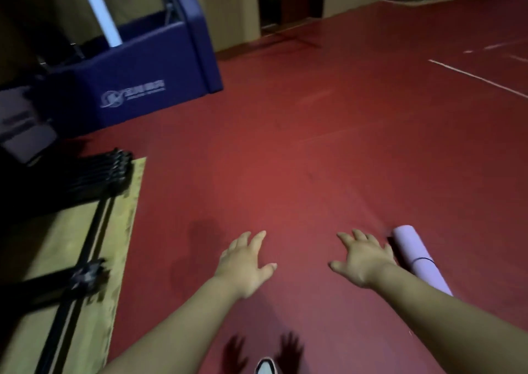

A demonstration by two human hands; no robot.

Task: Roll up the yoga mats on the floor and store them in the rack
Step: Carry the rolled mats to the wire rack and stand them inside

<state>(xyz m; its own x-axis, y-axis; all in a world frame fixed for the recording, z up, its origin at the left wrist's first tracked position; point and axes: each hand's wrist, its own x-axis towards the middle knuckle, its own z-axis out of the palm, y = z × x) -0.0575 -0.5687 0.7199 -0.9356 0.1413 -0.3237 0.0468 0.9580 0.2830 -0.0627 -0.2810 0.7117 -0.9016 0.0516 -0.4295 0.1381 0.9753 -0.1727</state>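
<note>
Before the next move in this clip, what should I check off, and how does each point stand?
1. Left hand free: ok, fingers spread, holding nothing.
2. Right hand free: ok, fingers spread, holding nothing.
3. Lilac mat rolled: ok, it is a tight roll with a dark band round it.
4. Mat stored: not ok, it lies on the red floor, just right of the right hand.
5. Right hand touching the mat: cannot tell, they are close together.
6. Black rack has room: cannot tell, it is dark and blurred at the left.
</note>
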